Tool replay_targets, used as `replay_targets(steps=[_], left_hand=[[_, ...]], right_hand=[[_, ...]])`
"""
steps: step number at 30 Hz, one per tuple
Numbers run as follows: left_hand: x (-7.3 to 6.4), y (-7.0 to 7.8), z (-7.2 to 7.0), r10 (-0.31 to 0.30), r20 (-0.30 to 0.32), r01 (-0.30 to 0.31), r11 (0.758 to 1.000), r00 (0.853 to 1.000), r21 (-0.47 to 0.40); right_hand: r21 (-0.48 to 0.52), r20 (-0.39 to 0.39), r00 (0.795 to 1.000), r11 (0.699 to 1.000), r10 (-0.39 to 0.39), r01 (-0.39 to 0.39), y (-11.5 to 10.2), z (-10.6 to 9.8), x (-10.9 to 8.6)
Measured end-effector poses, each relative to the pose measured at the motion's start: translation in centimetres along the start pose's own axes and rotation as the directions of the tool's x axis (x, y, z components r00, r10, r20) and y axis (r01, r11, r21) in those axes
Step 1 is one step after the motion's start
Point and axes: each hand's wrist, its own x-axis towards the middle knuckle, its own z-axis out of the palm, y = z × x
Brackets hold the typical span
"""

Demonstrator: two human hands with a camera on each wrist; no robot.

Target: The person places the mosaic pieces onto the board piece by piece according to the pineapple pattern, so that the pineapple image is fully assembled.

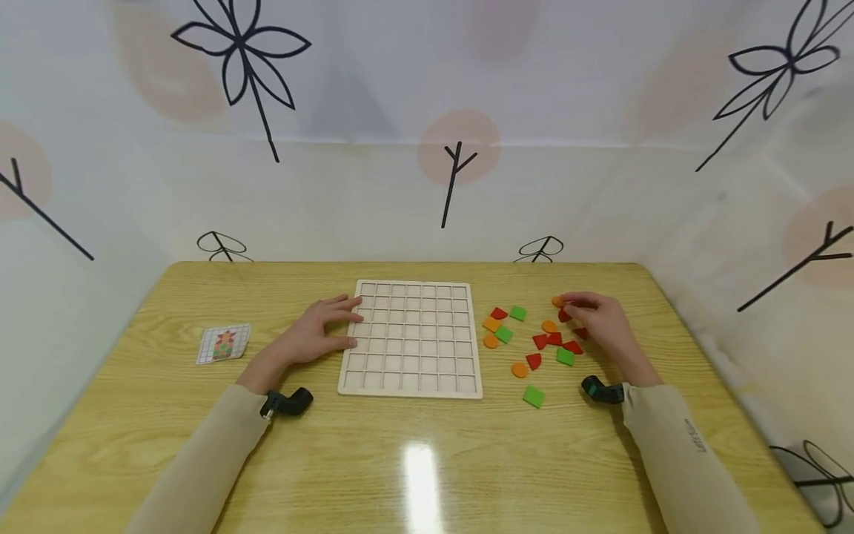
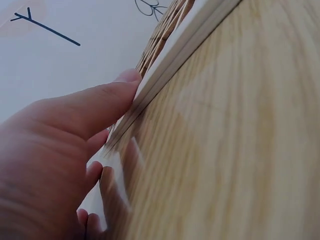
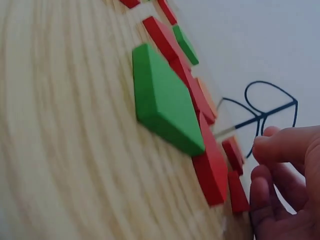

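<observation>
Beige sleeves (image 1: 207, 460) lie nearest the lens, reaching in on either side of the grid board (image 1: 410, 339). Patterned cloth (image 1: 373, 200) stands behind the board; wood-grain table (image 1: 333, 460) beneath it. Board: pale, flat, ruled into square compartments. Left hand (image 1: 313, 331): fingers loosely spread, resting on the board's left edge, thumb against its side; grips nothing. Right hand (image 1: 603, 324): right of the board, fingers bent, tips at an orange disc (image 1: 557, 301); cannot tell whether anything is pinched. Picture card (image 1: 225, 343): left of the board, showing a red, orange and green figure. Scattered right of the board: green squares (image 1: 533, 397), red quarter-rounds (image 1: 554, 339), further orange discs (image 1: 520, 370), one orange square (image 1: 491, 324).
</observation>
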Motion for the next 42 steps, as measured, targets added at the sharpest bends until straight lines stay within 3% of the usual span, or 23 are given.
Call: replay_targets(steps=[7,13,17,24,28,33,38,42], left_hand=[[0.3,0.0,0.2,0.023,-0.014,-0.023,1.0,1.0,-0.003],[0.1,-0.1,0.3,-0.004,-0.021,0.004,1.0,1.0,-0.012],[-0.1,-0.2,0.4,-0.025,-0.011,0.025,1.0,1.0,-0.01],[-0.6,-0.1,0.5,-0.018,-0.009,0.018,1.0,1.0,0.003],[-0.7,0.0,0.4,-0.009,-0.006,0.009,1.0,1.0,0.009],[-0.7,0.0,0.4,0.002,-0.004,-0.002,1.0,1.0,0.01],[-0.5,0.1,0.2,0.01,-0.005,-0.01,1.0,1.0,0.015],[-0.3,0.2,0.0,0.01,-0.008,-0.01,1.0,1.0,0.01]], right_hand=[[-0.027,-0.014,1.0,1.0,0.0,-0.001,1.0,-0.7,-0.1],[-0.036,0.071,0.997,0.999,0.006,-0.003,0.7,-1.2,-0.1],[-0.124,0.122,0.992,0.992,0.031,-0.016,0.7,-1.8,-0.6],[-0.175,0.248,0.969,0.982,-0.026,0.071,1.0,-3.3,-1.3],[-0.196,0.275,0.961,0.976,-0.04,0.097,0.9,-3.7,-1.4],[-0.204,0.257,0.966,0.975,-0.031,0.085,0.7,-3.6,-1.4],[-0.19,0.169,0.984,0.978,-0.055,0.088,-0.5,-3.0,-1.2],[-0.048,0.12,0.987,0.992,-0.111,0.117,-3.1,-1.1,-0.5]])
